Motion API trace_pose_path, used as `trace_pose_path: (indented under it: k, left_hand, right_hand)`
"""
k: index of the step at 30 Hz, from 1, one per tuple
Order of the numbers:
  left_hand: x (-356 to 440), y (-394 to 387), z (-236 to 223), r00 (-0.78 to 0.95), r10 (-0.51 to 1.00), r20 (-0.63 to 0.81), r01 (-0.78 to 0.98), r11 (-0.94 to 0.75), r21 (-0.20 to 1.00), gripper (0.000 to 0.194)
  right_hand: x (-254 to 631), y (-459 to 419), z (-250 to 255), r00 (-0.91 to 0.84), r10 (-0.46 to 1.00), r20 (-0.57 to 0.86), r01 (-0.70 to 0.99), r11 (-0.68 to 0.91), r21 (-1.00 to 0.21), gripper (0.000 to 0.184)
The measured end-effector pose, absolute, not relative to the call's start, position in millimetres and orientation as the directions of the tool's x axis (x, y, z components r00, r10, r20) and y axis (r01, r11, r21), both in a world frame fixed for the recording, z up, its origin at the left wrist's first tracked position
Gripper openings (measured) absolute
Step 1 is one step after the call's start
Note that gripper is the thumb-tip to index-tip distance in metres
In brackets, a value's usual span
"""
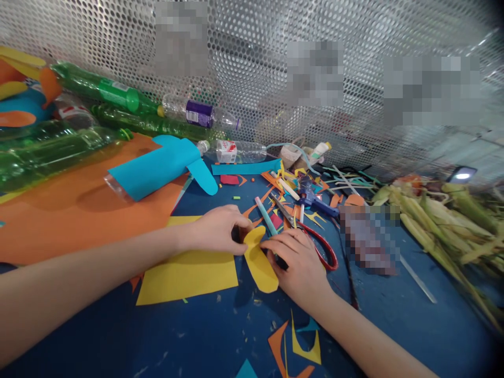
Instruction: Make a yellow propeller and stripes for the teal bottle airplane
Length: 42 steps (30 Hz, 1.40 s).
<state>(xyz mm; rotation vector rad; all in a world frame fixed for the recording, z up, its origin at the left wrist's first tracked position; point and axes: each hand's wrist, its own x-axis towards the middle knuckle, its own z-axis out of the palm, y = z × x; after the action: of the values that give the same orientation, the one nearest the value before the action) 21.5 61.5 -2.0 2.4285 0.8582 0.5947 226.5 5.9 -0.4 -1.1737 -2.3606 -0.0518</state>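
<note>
Between my two hands is a yellow paper cutout [261,265] with rounded lobes, raised a little over the blue table. My left hand [224,231] pinches its upper left edge between thumb and fingers. On the other side, my right hand [297,260] has its fingertips closed on the upper right edge. A yellow paper sheet [192,275] lies flat below my left wrist. Red-handled scissors [325,247] rest just beyond my right hand, partly covered by it. Farther left, a plastic bottle wrapped in blue paper [157,170] lies on its side, with blue paper flaps sticking out.
A large orange sheet [129,231] covers the left of the table [189,336]. Green plastic bottles [63,152] lie along the perforated metal wall [252,68]. A blue glue gun [315,199] sits among paper scraps. Corn husks [444,220] are heaped at the right.
</note>
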Motion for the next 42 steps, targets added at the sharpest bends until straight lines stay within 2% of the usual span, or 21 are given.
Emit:
trace_pose_path:
  k: [3,6,8,10,12,15,18,28,38,42]
  left_hand:
    - [21.0,61.0,-0.1,0.713,0.656,0.249,0.432,-0.690,0.581,0.007]
    - [21.8,61.2,1.5,0.730,0.617,0.293,0.370,-0.718,0.590,0.013]
    - [23.0,60.9,2.1,0.740,0.590,0.322,0.332,-0.737,0.589,0.014]
    - [24.1,59.9,2.6,0.746,0.562,0.359,0.296,-0.761,0.577,0.010]
    - [24.8,58.4,3.1,0.754,0.541,0.373,0.277,-0.776,0.566,0.012]
    - [24.7,56.6,3.7,0.750,0.563,0.346,0.317,-0.766,0.559,0.020]
    - [24.2,56.4,3.8,0.750,0.572,0.331,0.340,-0.763,0.550,0.015]
    - [22.8,59.5,2.4,0.790,0.529,0.311,0.299,-0.774,0.558,0.014]
    - [23.4,58.5,2.5,0.791,0.535,0.297,0.328,-0.780,0.533,0.015]
    - [23.5,59.0,2.1,0.793,0.541,0.279,0.340,-0.773,0.535,0.017]
  right_hand:
    - [227.4,6.2,3.8,-0.476,0.739,0.478,0.748,0.625,-0.222,0.021]
    - [228.3,5.2,8.0,-0.381,0.773,0.508,0.770,0.569,-0.289,0.014]
    - [227.9,4.2,8.7,-0.378,0.778,0.502,0.765,0.568,-0.303,0.012]
    - [226.8,2.9,7.6,-0.429,0.761,0.486,0.744,0.603,-0.288,0.016]
    - [225.7,1.5,5.6,-0.476,0.743,0.471,0.728,0.633,-0.263,0.010]
    - [225.0,-0.2,3.3,-0.494,0.754,0.432,0.738,0.627,-0.250,0.003]
    - [225.2,-0.8,2.8,-0.485,0.774,0.406,0.753,0.606,-0.255,0.002]
    - [227.3,1.8,1.6,-0.556,0.743,0.372,0.698,0.660,-0.276,0.011]
    - [226.7,1.3,1.5,-0.597,0.681,0.424,0.683,0.709,-0.177,0.008]
    - [226.7,1.2,0.9,-0.579,0.691,0.433,0.675,0.704,-0.222,0.008]
